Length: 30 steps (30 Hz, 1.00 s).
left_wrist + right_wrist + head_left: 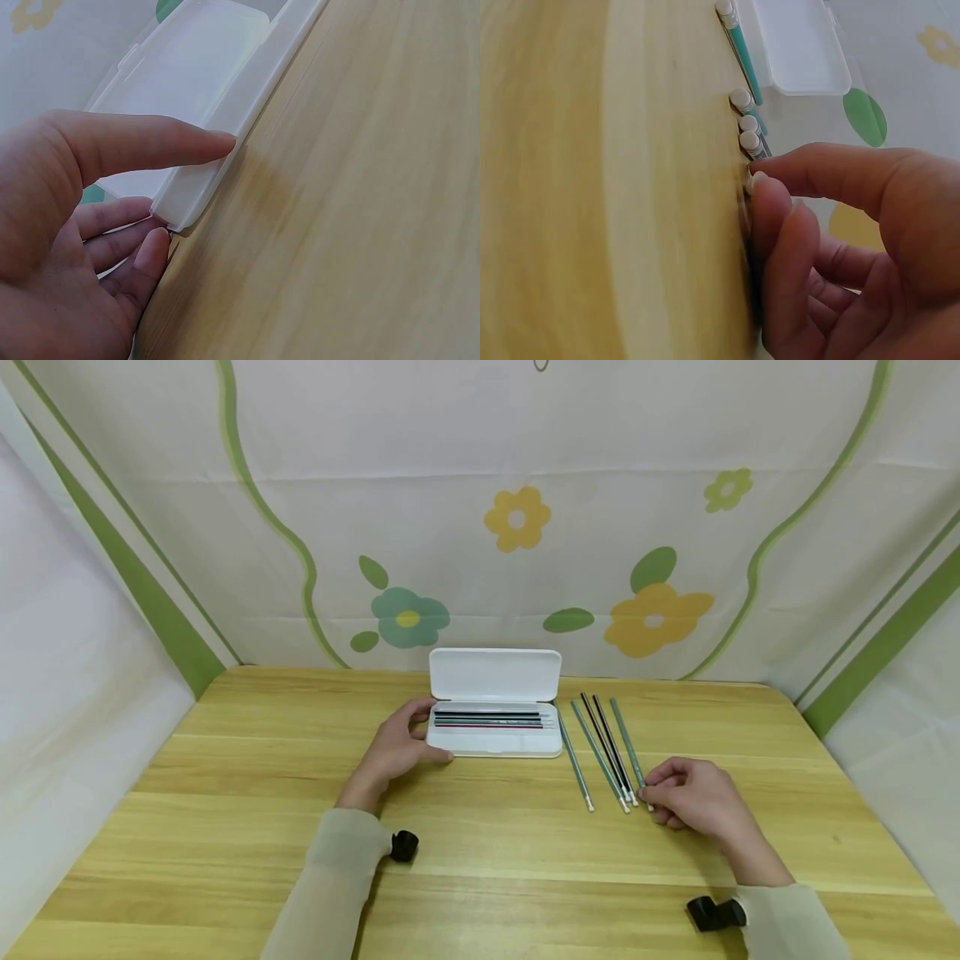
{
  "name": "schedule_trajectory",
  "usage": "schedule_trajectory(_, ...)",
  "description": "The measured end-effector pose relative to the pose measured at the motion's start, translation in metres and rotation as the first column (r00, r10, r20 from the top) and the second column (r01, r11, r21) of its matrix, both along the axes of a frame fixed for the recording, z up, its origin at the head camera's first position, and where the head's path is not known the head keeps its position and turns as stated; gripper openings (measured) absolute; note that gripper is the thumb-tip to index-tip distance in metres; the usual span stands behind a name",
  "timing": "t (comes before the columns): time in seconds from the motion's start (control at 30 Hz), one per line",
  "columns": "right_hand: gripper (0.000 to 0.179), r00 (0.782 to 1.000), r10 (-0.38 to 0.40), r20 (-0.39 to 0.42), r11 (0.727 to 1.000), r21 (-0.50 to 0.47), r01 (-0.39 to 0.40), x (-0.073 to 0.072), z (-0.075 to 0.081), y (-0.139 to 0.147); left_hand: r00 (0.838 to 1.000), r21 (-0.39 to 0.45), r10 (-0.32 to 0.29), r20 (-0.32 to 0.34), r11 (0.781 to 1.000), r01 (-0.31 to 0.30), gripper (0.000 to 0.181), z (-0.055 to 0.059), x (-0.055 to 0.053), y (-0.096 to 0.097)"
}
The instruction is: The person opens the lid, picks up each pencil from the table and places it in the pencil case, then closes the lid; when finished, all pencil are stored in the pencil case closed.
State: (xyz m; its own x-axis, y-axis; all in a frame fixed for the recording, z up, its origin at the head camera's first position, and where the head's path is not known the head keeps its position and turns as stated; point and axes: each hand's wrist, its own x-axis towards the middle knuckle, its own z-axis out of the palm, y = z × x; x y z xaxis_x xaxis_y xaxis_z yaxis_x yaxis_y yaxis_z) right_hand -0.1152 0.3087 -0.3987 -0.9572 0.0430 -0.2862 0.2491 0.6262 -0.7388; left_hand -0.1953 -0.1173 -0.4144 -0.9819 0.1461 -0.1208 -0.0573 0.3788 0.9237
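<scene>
A white pencil case (pixel 491 744) lies on the table with its lid (pixel 495 675) raised at the back. Several pencils (pixel 487 721), dark, green and red, lie lengthwise inside it. My left hand (pixel 393 747) holds the case at its left end, the thumb (pixel 217 144) on the front wall and the other fingers round the end. To the right, my right hand (pixel 701 797) pinches a green pencil (pixel 627 739) near its white eraser end. In the right wrist view the fingertips hide most of that pencil.
Left of the pinched pencil lie two black pencils (pixel 609 739) and a green pencil (pixel 596 745), their eraser ends close together. Another green pencil (pixel 576 767) slants beside the case's right end. A flowered cloth (pixel 517 585) hangs behind the wooden table (pixel 525 893).
</scene>
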Motion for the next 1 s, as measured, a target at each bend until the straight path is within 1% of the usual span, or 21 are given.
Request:
schedule_trajectory(0.23, 0.027, 1.000, -0.028, 0.012, 0.999, 0.026, 0.027, 0.001, -0.001, -0.001, 1.000, 0.001, -0.004, -0.010, 1.000, 0.004, 0.091, -0.001, -0.001, -0.001)
schedule_trajectory(0.33, 0.026, 1.000, -0.029, 0.012, 0.999, 0.014, 0.029, 0.001, -0.001, 0.000, 1.000, 0.009, -0.006, -0.015, 1.000, 0.006, 0.091, -0.001, -0.001, -0.001)
schedule_trajectory(0.5, 0.031, 1.000, -0.026, 0.010, 0.997, -0.071, 0.027, 0.000, -0.002, 0.006, 1.000, 0.015, -0.006, -0.015, 1.000, 0.007, 0.091, -0.001, -0.002, 0.000)
schedule_trajectory(0.63, 0.038, 1.000, -0.026, -0.002, 0.988, -0.150, 0.025, -0.001, -0.003, 0.013, 1.000, 0.009, -0.011, -0.012, 1.000, 0.011, 0.091, -0.002, -0.002, 0.000)
schedule_trajectory(0.8, 0.041, 0.998, -0.037, -0.052, 0.973, -0.228, 0.024, -0.003, -0.001, 0.018, 1.000, 0.009, -0.008, -0.010, 1.000, 0.008, 0.092, -0.003, -0.003, 0.000)
schedule_trajectory(0.9, 0.042, 0.995, -0.044, -0.095, 0.967, -0.255, 0.018, -0.004, 0.003, 0.019, 1.000, 0.012, -0.005, -0.008, 1.000, 0.005, 0.092, -0.003, -0.003, -0.001)
schedule_trajectory(1.0, 0.043, 0.989, -0.037, -0.145, 0.961, -0.275, -0.004, -0.003, 0.007, 0.018, 1.000, 0.011, -0.007, -0.009, 1.000, 0.008, 0.092, -0.003, -0.003, -0.001)
